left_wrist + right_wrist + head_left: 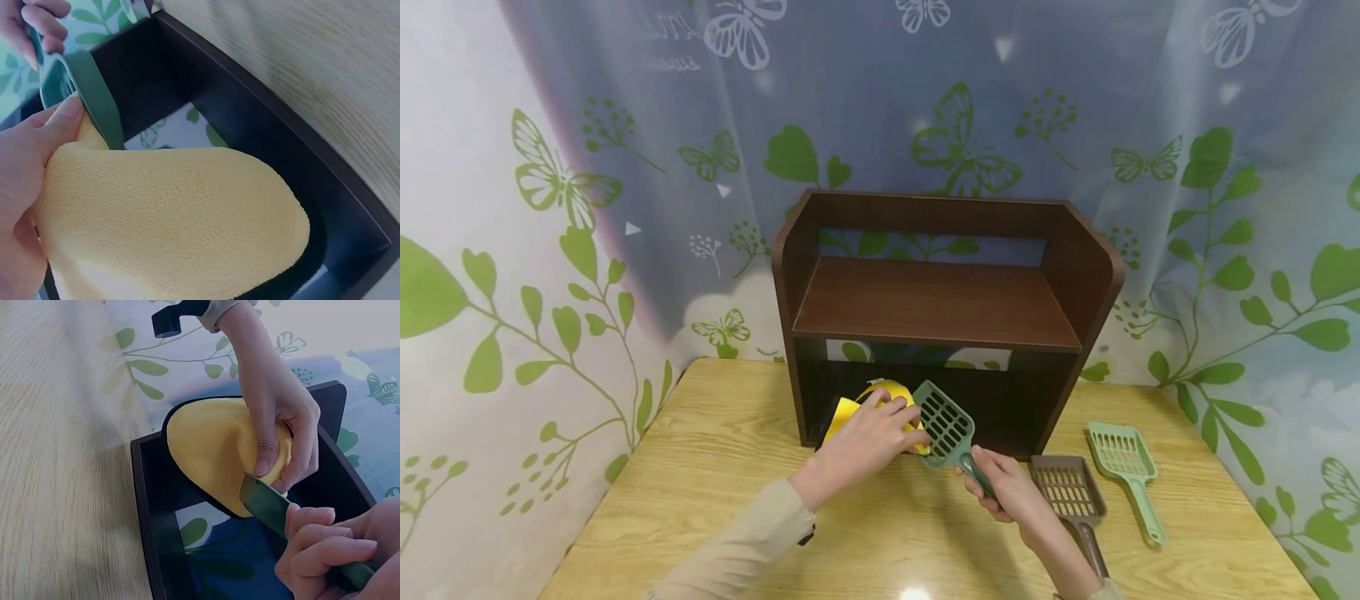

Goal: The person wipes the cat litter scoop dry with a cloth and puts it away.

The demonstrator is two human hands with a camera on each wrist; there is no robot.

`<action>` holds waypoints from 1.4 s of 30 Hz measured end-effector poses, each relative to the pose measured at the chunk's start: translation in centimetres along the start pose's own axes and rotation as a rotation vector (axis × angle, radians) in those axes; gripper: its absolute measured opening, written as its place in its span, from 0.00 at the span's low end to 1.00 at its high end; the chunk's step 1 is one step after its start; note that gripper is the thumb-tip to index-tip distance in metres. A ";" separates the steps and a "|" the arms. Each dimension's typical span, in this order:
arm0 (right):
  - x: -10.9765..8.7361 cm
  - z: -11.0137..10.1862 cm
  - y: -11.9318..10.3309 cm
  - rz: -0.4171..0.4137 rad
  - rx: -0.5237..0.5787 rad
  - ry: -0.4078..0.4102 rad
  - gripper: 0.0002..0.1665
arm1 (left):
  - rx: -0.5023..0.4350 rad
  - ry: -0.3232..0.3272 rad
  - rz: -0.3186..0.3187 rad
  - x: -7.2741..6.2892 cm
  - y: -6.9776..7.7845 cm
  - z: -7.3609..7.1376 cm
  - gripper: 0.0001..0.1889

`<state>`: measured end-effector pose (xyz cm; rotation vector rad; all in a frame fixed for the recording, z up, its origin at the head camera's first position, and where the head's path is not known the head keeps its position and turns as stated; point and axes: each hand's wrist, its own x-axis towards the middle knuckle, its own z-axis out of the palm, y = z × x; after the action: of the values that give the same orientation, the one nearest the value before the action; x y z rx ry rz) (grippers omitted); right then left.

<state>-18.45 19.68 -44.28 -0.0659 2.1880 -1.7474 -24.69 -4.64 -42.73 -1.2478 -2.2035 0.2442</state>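
Observation:
My left hand [874, 427] pinches a yellow, fuzzy cloth [181, 206] with a dark edge or backing, against the side of a dark green slotted litter scoop [944, 423]. In the right wrist view, the thumb and fingers fold the cloth [206, 440] at the scoop's rim, and the rest of it hangs loose. My right hand [1009, 490] grips the scoop's handle, its fingers wrapped round it. The scoop is tilted, with its slotted face toward the head camera. Both hands are in front of the lower compartment of a dark brown shelf [936, 304].
To the right on the wooden table [700, 492] lie a brown litter scoop [1067, 487] and a light green one [1123, 454], side by side. The shelf's side panels flank the work. A butterfly-and-leaf patterned curtain [647, 167] hangs behind and around the table.

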 end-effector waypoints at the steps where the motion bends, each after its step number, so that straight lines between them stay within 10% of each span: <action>1: -0.1 -0.1 0.0 0.001 0.001 -0.001 0.33 | 0.007 0.016 -0.002 -0.1 -0.2 0.0 0.12; 20: -0.3 1.4 0.7 -0.022 -0.034 -0.015 0.29 | 0.040 0.266 -0.162 0.5 -1.9 1.0 0.08; 35: -0.3 0.2 -0.2 -0.021 0.028 0.063 0.28 | 0.105 0.102 -0.200 0.6 -0.3 1.0 0.12; 42: -0.5 -0.6 0.4 -0.007 0.032 0.039 0.28 | -0.154 0.166 -0.330 -0.5 -1.0 1.6 0.09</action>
<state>-18.11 20.48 -44.46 -0.0323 2.1881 -1.8018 -26.13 -5.36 -43.76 -0.9223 -2.2715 -0.1565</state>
